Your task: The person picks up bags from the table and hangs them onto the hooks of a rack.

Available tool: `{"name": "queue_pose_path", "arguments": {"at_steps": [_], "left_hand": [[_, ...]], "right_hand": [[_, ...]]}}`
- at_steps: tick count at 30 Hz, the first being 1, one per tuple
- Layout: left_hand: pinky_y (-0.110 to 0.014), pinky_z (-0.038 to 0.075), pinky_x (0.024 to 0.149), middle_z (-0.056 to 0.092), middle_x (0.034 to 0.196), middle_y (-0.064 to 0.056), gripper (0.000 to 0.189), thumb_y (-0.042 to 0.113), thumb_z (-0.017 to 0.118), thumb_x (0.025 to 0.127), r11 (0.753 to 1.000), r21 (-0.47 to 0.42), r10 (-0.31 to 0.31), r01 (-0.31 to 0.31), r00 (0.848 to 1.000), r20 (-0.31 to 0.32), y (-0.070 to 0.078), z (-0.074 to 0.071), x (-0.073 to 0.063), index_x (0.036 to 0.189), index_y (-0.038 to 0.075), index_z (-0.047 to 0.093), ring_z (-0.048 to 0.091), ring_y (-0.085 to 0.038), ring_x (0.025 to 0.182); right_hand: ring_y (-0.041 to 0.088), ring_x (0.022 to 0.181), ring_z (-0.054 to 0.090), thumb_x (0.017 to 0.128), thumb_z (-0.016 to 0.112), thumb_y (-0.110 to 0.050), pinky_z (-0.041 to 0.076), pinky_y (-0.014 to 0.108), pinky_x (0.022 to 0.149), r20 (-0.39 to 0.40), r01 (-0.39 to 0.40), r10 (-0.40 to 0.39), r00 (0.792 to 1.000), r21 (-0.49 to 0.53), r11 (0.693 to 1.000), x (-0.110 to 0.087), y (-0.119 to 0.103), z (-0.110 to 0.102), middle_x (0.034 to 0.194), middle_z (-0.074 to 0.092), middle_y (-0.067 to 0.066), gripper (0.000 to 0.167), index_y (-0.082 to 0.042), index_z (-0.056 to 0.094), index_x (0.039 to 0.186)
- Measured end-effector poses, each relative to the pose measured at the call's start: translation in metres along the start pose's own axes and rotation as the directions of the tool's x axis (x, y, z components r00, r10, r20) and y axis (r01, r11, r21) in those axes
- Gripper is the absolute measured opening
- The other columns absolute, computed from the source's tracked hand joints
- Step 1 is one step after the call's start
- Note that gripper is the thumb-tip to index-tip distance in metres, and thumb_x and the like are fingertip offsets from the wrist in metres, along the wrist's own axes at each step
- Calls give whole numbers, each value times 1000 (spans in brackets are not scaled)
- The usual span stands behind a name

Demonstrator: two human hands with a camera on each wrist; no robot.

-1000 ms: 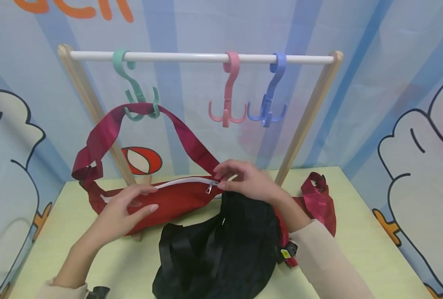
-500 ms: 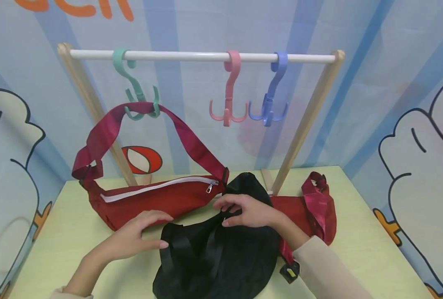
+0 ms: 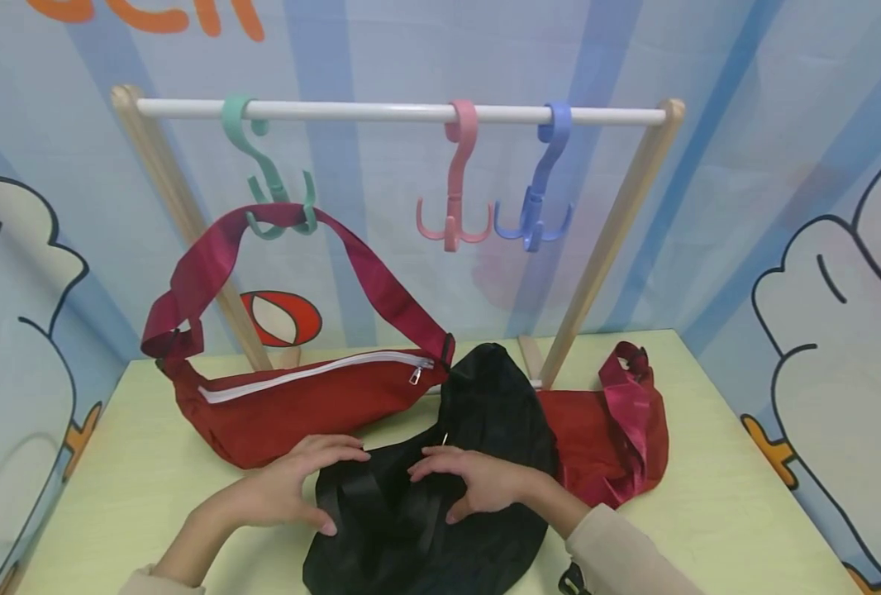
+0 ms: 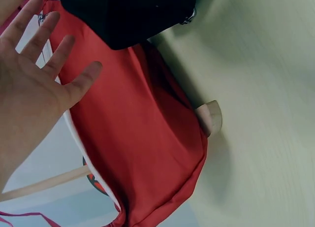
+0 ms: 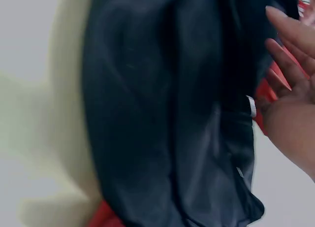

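Note:
A black bag point(image 3: 492, 512) lies on the table in the head view, its strap folded on top. My left hand point(image 3: 284, 487) is at the bag's left edge, fingers spread and thumb apart; the left wrist view shows nothing between them. Over the bag's middle is my right hand point(image 3: 485, 482), fingers loosely extended and holding nothing. Behind them a red waist bag point(image 3: 292, 409) with a white zipper hangs by its crimson strap point(image 3: 388, 285) from the green hook point(image 3: 265, 169). A second red bag point(image 3: 589, 438) lies to the right, partly hidden by the black one.
A rack with a white rod point(image 3: 381, 111) and wooden posts point(image 3: 611, 248) stands at the back of the table point(image 3: 738, 487). A pink hook point(image 3: 455, 182) and a blue hook point(image 3: 540, 182) hang on its right half. A printed cloth backdrop surrounds it.
My right hand has left the zipper end of the hanging red bag and moved down over the black bag. My left hand has come down and right, away from the red bag.

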State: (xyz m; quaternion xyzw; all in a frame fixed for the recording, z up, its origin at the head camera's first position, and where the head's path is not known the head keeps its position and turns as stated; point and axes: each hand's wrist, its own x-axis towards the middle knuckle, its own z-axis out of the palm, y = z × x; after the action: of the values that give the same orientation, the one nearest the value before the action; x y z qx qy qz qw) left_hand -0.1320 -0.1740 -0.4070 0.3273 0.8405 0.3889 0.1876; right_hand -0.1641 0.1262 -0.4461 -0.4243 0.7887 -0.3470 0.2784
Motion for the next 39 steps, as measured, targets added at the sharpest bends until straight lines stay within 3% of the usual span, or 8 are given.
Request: {"name": "queue_pose_path", "arguments": {"at_steps": [6, 15, 19, 27, 33, 39], "left_hand": [[-57, 33, 89, 34, 138, -10, 72, 31, 80, 66, 1000, 0, -20, 20, 998, 61, -6, 4, 4, 130, 22, 48, 25, -35, 124], [-56, 33, 88, 32, 139, -11, 74, 27, 81, 64, 1000, 1, -8, 7, 996, 84, -13, 10, 9, 130, 20, 48, 25, -35, 124], [-56, 32, 89, 32, 137, -9, 73, 23, 82, 63, 1000, 14, -20, 19, 997, 69, -15, 11, 10, 128, 21, 50, 24, -34, 123], [-55, 31, 89, 34, 132, -8, 61, 15, 83, 61, 999, 27, -46, 45, 999, 16, -18, 13, 7, 115, 23, 56, 24, -34, 121], [-55, 32, 89, 34, 128, -6, 50, 15, 82, 62, 997, 15, -76, 76, 997, -10, -23, 14, 3, 103, 27, 55, 24, -33, 120], [-55, 32, 88, 36, 121, -4, 41, 17, 82, 65, 997, 23, -72, 73, 997, -36, -24, 14, 1, 94, 27, 54, 26, -32, 116]], "right_hand": [[31, 135, 17, 66, 73, 5, 10, 54, 105, -6, 55, -56, 998, -104, 993, 2, 7, 13, 135, 43, 6, 61, -8, 52, 122], [25, 128, 27, 65, 75, 2, 18, 49, 103, -63, -54, 37, 997, -294, 954, 8, 8, 21, 128, 48, -3, 60, -18, 58, 118], [21, 120, 33, 64, 76, -1, 23, 46, 100, -101, -69, 35, 994, -350, 934, 5, 11, 23, 121, 53, -5, 56, -19, 60, 114], [19, 112, 39, 66, 73, 0, 28, 43, 95, -173, -70, 8, 985, -359, 931, 2, 14, 23, 110, 57, -3, 46, -17, 64, 108], [20, 112, 41, 74, 70, -4, 30, 42, 92, -158, -77, 17, 987, -383, 920, 0, 15, 23, 115, 57, -1, 41, -15, 63, 113], [15, 107, 43, 77, 69, -7, 30, 39, 90, -197, -104, 42, 980, -314, 944, 0, 15, 20, 109, 61, -5, 34, -13, 64, 110]]}}
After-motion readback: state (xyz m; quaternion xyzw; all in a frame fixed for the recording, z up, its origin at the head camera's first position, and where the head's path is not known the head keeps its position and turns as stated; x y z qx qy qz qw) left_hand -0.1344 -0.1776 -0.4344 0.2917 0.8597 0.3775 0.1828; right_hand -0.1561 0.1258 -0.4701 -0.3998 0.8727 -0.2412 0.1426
